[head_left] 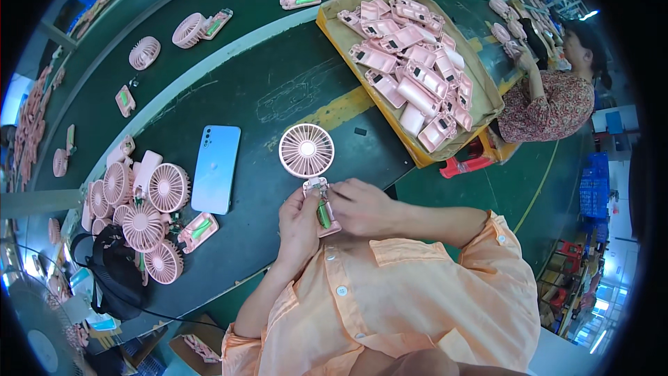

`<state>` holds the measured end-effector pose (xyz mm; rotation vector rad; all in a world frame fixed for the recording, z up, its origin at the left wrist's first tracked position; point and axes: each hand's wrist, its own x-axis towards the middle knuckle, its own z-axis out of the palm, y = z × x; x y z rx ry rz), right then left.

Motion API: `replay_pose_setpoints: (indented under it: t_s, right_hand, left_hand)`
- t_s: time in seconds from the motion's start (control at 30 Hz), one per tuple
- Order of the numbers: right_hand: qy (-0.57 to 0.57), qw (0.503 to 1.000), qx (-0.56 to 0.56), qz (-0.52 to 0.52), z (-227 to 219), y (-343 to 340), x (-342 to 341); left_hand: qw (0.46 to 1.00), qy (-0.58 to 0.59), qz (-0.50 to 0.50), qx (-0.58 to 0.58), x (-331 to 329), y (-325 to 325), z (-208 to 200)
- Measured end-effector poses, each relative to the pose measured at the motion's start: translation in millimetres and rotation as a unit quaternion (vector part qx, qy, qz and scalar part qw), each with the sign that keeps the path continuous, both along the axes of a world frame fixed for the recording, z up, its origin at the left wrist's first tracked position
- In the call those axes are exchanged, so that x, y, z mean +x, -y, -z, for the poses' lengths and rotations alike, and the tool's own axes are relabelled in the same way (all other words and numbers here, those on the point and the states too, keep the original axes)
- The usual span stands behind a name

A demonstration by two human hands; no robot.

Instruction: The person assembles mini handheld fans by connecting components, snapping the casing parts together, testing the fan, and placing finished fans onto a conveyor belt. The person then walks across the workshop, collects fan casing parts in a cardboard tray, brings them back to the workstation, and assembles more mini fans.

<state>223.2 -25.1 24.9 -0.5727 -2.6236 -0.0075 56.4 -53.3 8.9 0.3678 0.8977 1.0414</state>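
Observation:
A pink handheld fan (pixel 307 150) lies just beyond my hands, its round grille facing up. Its handle is uncovered, and a green battery cell (pixel 323 215) and small inner parts show in it. My left hand (pixel 299 223) grips the handle from its left side, thumb near the cell. My right hand (pixel 358 207) is closed at the handle's right upper edge, with fingertips near the neck; whether a small part sits between those fingers is hidden.
A yellow-edged box (pixel 492 115) of pink handle shells stands at the far right. Left lie a blue phone (pixel 216 169), a pile of pink fans (pixel 144 227) and a black bag (pixel 117 271). More fan parts (pixel 145 53) rest on the green belt. A co-worker (pixel 550 97) sits at right.

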Motion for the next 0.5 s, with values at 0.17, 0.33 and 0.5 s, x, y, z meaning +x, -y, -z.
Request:
replay_pose_setpoints:
  t_s: [0.17, 0.33, 0.5]
  right_hand:
    - [-0.053, 0.955, 0.053, 0.286, -59, -73, 46]
    - [-0.053, 0.917, -0.014, 0.396, -64, -131, 138]
    - [0.024, 0.948, 0.039, 0.314, -56, -143, 156]
  left_hand:
    - [1.000, -0.006, -0.004, -0.026, 3, -7, -13]
    - [1.000, -0.006, 0.005, -0.024, 6, -9, -19]
    - [1.000, -0.010, 0.005, -0.019, 3, -6, -20]
